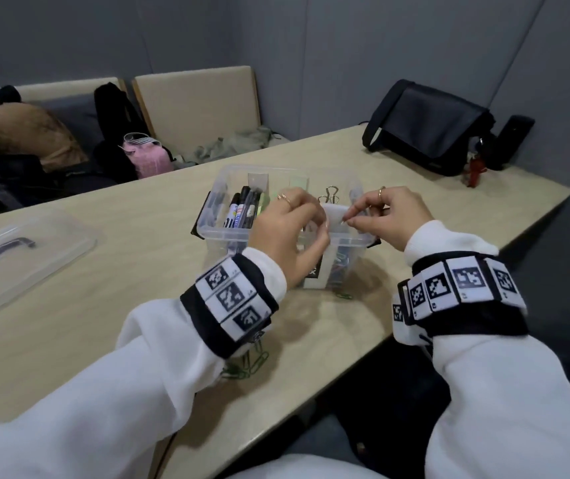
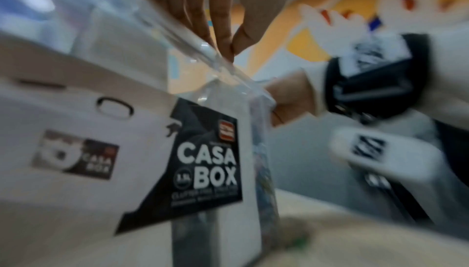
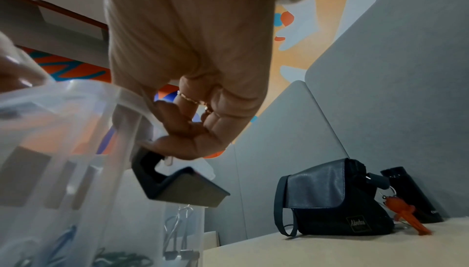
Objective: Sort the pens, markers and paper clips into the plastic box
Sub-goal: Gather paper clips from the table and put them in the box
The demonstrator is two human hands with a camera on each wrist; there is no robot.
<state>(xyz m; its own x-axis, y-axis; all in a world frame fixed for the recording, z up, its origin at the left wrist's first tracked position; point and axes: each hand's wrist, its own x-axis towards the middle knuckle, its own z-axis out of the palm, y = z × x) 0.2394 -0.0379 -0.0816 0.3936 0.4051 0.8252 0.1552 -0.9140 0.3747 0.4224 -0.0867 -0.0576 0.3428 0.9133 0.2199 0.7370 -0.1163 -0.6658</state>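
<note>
i see the box (image 1: 228, 233) near the far edge of the table (image 1: 138, 271), toward its right corner, lid (image 1: 28, 250) off and lying well apart at the left edge. markers (image 1: 242, 210) stand packed in its left compartment, binder clips (image 1: 332, 193) in a far right one, and more clips show through the wall in the right wrist view.

my left hand (image 1: 287, 233) sits over the near rim, fingers curled, fingertips (image 2: 225, 50) pinching something at the rim; i cannot tell what, it is too small and blurred. my right hand (image 1: 383, 216) is narrow too, thumb and forefinger pinched together above the right end of the box, just over its black latch (image 3: 177, 187). whether it holds a clip i cannot tell.

green paper clips (image 1: 249, 364) lie loose on the table under my left wrist, and one (image 1: 342, 294) lies just beside the near wall of the box.

my judgement: these clips are light, thin, springy wire, slick on a smooth top and apt to tangle into chains. i would pinch them at a loop end or rake several together and lift the bunch. the box is light, stiff but thin plastic, likely to slide if nudged, so i would steady its rim while dropping clips in.
</note>
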